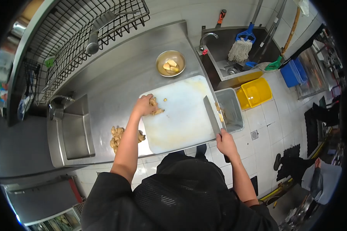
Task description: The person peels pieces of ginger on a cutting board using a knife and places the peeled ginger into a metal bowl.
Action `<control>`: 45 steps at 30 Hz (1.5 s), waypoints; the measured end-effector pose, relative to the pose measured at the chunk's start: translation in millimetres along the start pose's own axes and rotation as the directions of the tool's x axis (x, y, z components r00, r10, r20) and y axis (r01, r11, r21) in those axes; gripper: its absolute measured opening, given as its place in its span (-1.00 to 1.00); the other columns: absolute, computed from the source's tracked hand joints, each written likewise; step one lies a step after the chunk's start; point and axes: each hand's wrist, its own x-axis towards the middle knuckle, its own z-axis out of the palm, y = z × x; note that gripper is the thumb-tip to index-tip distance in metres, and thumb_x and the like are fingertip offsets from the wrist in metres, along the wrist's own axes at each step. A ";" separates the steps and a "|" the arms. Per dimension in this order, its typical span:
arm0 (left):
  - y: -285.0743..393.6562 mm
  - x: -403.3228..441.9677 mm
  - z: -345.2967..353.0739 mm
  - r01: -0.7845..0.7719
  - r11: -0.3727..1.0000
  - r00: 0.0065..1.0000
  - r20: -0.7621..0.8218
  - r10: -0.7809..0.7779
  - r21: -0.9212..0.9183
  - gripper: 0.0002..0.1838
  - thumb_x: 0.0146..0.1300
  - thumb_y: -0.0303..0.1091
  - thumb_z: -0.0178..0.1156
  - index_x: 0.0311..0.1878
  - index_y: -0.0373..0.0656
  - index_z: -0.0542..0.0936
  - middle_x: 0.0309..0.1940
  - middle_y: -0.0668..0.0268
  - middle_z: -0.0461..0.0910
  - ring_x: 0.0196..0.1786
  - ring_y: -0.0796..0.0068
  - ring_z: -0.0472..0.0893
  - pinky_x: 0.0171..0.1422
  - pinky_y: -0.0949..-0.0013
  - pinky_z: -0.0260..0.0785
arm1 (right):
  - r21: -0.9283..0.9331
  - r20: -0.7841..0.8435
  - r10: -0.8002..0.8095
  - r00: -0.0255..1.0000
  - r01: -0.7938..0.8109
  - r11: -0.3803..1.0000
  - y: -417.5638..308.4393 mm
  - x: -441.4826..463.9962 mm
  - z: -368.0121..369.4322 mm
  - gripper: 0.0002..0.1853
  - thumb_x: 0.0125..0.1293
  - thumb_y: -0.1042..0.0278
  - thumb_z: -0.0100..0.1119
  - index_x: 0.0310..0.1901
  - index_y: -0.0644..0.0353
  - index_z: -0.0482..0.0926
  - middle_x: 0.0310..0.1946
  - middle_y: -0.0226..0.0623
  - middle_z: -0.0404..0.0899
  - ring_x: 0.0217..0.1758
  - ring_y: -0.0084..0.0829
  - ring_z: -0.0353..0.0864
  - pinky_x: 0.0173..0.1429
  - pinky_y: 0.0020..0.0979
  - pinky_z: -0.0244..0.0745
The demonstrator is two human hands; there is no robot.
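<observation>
On the left part of the white cutting board [181, 123], my left hand [144, 105] has its fingers closed on a knobbly piece of ginger [154, 102]. A small cut bit of ginger [165, 99] lies just right of it. My right hand [226, 145] grips the handle of a kitchen knife [211, 115] at the board's right edge, the long wide blade pointing away from me. More unpeeled ginger [117, 133] rests on the steel counter, partly hidden by my left forearm. Behind the board, a metal bowl [170, 53] contains several peeled pale yellow pieces.
A grey bin [234, 111] with scraps inside stands below the counter's right edge. Left is a steel sink [78, 133]; at back right, another sink [229, 69] with a mop [240, 50]. A wire rack [92, 27] hangs above. Another person [322, 181] is at far right.
</observation>
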 end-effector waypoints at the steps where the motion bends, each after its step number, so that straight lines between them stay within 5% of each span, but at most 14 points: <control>1: 2.0 -12.9 7.1 -0.070 0.986 0.996 -0.058 0.061 -0.152 -0.14 0.11 -0.12 0.55 0.46 -0.20 0.44 0.27 -0.04 0.59 0.27 -0.05 0.61 0.39 0.13 0.47 | -0.017 0.003 -0.017 1.000 0.017 1.000 0.8 0.9 -0.8 -0.81 0.45 0.38 0.09 -0.17 0.38 0.47 -0.36 0.35 0.63 -0.20 0.39 0.62 -0.09 0.23 0.50; 5: 37.1 -44.3 52.2 -0.345 0.836 0.928 -0.286 0.238 -0.427 -0.25 0.04 -0.26 0.60 0.32 -0.20 0.54 0.19 0.05 0.62 0.25 -0.01 0.61 0.37 0.16 0.48 | -0.047 0.020 -0.105 0.994 0.106 0.993 -2.5 -3.5 0.3 -0.81 0.46 0.35 0.06 -0.12 0.34 0.45 -0.40 0.31 0.63 -0.28 0.34 0.64 -0.14 0.26 0.50; 8: 74.8 -63.1 69.4 -0.228 0.819 0.955 -0.286 0.083 -0.527 -0.39 0.08 -0.31 0.58 0.21 -0.23 0.59 0.22 0.03 0.57 0.26 0.02 0.60 0.38 0.14 0.48 | -0.062 0.098 -0.167 0.981 0.174 0.983 -1.1 -3.1 1.5 -0.80 0.49 0.33 0.03 -0.07 0.33 0.43 -0.44 0.30 0.64 -0.32 0.31 0.67 -0.17 0.26 0.52; 12: 73.5 -75.6 113.6 -0.405 0.767 0.841 -0.531 0.100 -0.498 -0.57 0.26 -0.30 0.44 0.14 -0.20 0.59 0.26 0.06 0.47 0.28 0.01 0.53 0.42 0.09 0.41 | -0.160 0.203 -0.203 0.958 0.237 0.958 -14.7 -2.1 -2.7 -0.77 0.56 0.29 -0.03 -0.08 0.35 0.40 -0.47 0.28 0.64 -0.33 0.34 0.67 -0.19 0.28 0.51; 15: 72.2 -81.4 122.5 -0.413 0.819 0.812 -0.568 0.134 -0.398 -0.62 0.33 -0.28 0.34 0.17 -0.17 0.60 0.32 0.07 0.40 0.36 -0.01 0.44 0.46 0.04 0.36 | -0.132 0.347 -0.216 0.912 0.276 0.952 -42.6 -10.0 -11.1 -0.80 0.53 0.36 -0.05 -0.07 0.36 0.38 -0.43 0.26 0.66 -0.30 0.31 0.68 -0.16 0.27 0.51; 22: 68.4 -76.8 111.4 -0.363 0.814 0.889 -0.431 0.156 -0.453 -0.64 0.34 -0.23 0.30 0.16 -0.12 0.61 0.33 0.08 0.35 0.43 -0.01 0.33 0.48 0.03 0.32 | -0.272 0.529 -0.086 0.844 0.264 0.926 -81.5 -5.6 -15.2 -0.82 0.41 0.50 -0.07 -0.02 0.38 0.36 -0.37 0.25 0.68 -0.24 0.29 0.70 -0.11 0.23 0.55; 29: 59.2 -71.9 117.5 -0.452 0.763 0.838 -0.514 0.184 -0.463 -0.64 0.31 -0.28 0.37 0.13 -0.13 0.61 0.32 0.10 0.36 0.39 0.01 0.39 0.43 0.07 0.37 | -0.363 0.515 -0.025 0.857 0.245 0.899 -72.5 7.8 22.7 -0.77 0.33 0.57 -0.03 0.00 0.35 0.35 -0.31 0.25 0.69 -0.20 0.30 0.72 -0.06 0.22 0.58; 34: 45.0 -64.7 110.3 -0.511 0.634 0.842 -0.488 0.230 -0.581 -0.65 0.31 -0.27 0.40 0.11 -0.15 0.62 0.35 0.12 0.35 0.30 0.02 0.49 0.40 0.11 0.41 | -0.254 0.492 -0.087 0.866 0.239 0.937 -55.6 16.3 4.9 -0.81 0.50 0.38 -0.02 0.00 0.30 0.34 -0.36 0.26 0.68 -0.23 0.32 0.69 -0.09 0.26 0.54; 38: 39.9 -69.8 101.7 -0.550 0.667 0.819 -0.480 0.315 -0.503 -0.69 0.34 -0.36 0.34 0.12 -0.16 0.63 0.25 0.18 0.46 0.28 0.06 0.52 0.36 0.14 0.44 | -0.380 0.446 0.025 0.895 0.164 0.910 -64.8 3.8 -9.2 -0.78 0.56 0.28 -0.04 -0.01 0.29 0.33 -0.40 0.23 0.68 -0.28 0.30 0.69 -0.15 0.27 0.52; 45: 56.8 -81.0 95.2 -0.473 0.751 0.853 -0.453 0.260 -0.461 -0.70 0.35 -0.47 0.26 0.13 -0.17 0.65 0.15 0.22 0.59 0.21 0.11 0.57 0.32 0.16 0.48 | -0.359 0.464 -0.110 0.879 0.300 0.884 -93.4 9.0 -3.6 -0.82 0.54 0.32 -0.03 -0.04 0.27 0.33 -0.45 0.13 0.68 -0.33 0.23 0.70 -0.22 0.21 0.54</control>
